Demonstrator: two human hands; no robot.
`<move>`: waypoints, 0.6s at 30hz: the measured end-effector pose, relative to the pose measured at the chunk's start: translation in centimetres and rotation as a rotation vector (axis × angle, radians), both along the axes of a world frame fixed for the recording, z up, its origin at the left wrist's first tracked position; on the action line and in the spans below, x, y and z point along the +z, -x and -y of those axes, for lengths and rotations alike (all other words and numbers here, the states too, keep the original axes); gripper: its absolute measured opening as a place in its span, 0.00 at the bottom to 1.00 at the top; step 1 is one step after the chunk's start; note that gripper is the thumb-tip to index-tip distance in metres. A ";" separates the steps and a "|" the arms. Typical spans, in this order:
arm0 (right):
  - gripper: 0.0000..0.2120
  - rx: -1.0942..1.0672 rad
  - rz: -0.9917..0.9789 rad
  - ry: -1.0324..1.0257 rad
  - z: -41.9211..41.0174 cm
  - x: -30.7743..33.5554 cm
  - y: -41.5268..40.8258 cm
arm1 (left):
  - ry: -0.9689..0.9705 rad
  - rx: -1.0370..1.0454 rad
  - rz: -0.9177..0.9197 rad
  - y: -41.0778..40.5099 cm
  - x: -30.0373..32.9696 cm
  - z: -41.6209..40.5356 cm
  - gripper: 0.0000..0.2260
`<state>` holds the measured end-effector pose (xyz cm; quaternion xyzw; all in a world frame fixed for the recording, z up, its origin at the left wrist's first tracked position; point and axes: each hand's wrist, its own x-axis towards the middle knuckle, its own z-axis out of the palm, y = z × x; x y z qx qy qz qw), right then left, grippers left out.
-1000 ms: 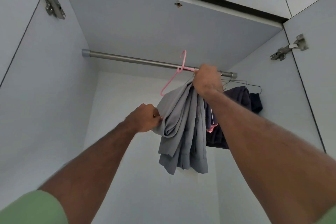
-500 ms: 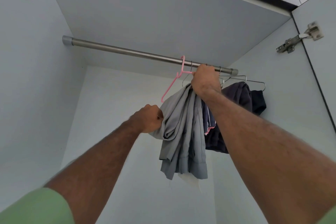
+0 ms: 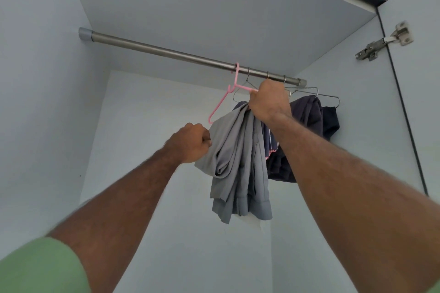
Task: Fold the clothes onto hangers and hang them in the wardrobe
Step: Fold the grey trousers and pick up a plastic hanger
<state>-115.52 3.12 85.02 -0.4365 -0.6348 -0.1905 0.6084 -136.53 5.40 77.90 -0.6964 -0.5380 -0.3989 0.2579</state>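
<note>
A pink plastic hanger [image 3: 223, 100] hangs by its hook on the steel wardrobe rail [image 3: 166, 51], near the rail's right end. A grey garment [image 3: 238, 162] is draped over it and hangs down in folds. My right hand [image 3: 269, 100] grips the hanger's right arm together with the top of the grey cloth. My left hand [image 3: 192, 143] holds the left edge of the grey garment, lower down. Part of the hanger is hidden by my right hand.
Behind and right of the grey garment, dark clothes [image 3: 309, 126] hang on metal wire hangers [image 3: 316, 94] at the rail's right end. The open wardrobe door with its hinge [image 3: 383, 43] stands at the right. The rail's left stretch is bare.
The pink hanger's hook has gone from in front of the rail onto it. The camera has tilted so the rail sits lower in view. Both hands keep their hold.
</note>
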 end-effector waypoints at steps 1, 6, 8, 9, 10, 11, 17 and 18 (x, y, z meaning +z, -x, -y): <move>0.08 0.004 0.010 0.005 0.6 -0.3 0.0 | -0.019 0.000 0.007 0.0 0.0 0.6 0.09; 0.10 -0.030 0.040 0.040 4.2 -2.6 -0.9 | -0.114 -0.030 0.019 -1.0 -0.9 4.5 0.09; 0.12 -0.074 0.053 0.063 6.0 -4.5 -1.5 | -0.124 -0.064 0.027 -1.7 -2.0 6.1 0.08; 0.12 -0.090 0.062 0.079 6.8 -5.5 -1.8 | -0.124 -0.078 0.032 -2.0 -2.6 6.9 0.08; 0.10 -0.109 0.073 0.097 7.7 -6.7 -2.4 | -0.121 -0.101 0.034 -2.6 -3.3 7.7 0.08; 0.09 -0.137 0.084 0.122 8.4 -7.7 -2.9 | -0.119 -0.127 0.035 -3.1 -3.9 8.5 0.07; 0.09 -0.264 0.078 0.260 14.2 -14.7 -8.4 | -0.117 -0.326 0.009 -8.9 -8.3 13.5 0.09; 0.07 -0.298 0.074 0.288 15.4 -16.1 -9.6 | -0.109 -0.352 -0.001 -10.2 -9.2 14.3 0.10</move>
